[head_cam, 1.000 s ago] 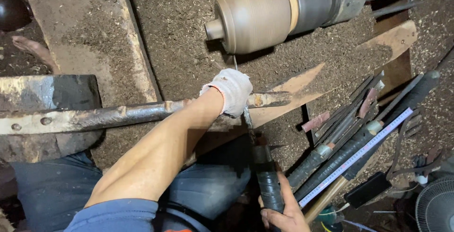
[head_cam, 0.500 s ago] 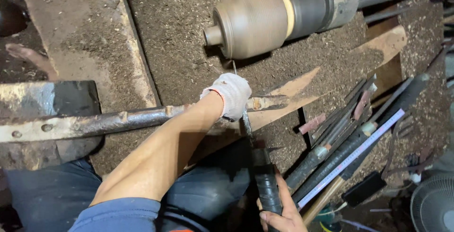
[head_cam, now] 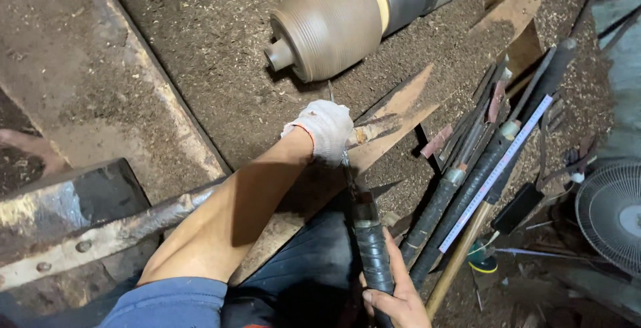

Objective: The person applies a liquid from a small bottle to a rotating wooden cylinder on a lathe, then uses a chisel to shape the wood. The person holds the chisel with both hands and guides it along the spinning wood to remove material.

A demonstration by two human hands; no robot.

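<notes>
My left hand [head_cam: 326, 127], in a white glove, presses down on the metal shaft of a long turning chisel where it crosses the rusty tool-rest bar [head_cam: 120, 231]. My bare right hand [head_cam: 394, 294] grips the chisel's black taped handle [head_cam: 370, 248] near the bottom edge. The chisel's thin tip [head_cam: 330, 91] points up toward a ribbed brown wooden piece [head_cam: 327, 24] mounted sideways on a lathe; the tip stops a little short of it.
Several long-handled chisels [head_cam: 467, 188] and a white ruler [head_cam: 497, 171] lie on the sawdust-covered bench at right. A wooden wedge [head_cam: 400, 111] lies beside my gloved hand. A small fan [head_cam: 611, 211] stands at the right edge. A dark metal block [head_cam: 60, 198] sits at left.
The view has shifted so the wooden piece and tools sit more to the left and upward. Both hands keep the same hold on the chisel.
</notes>
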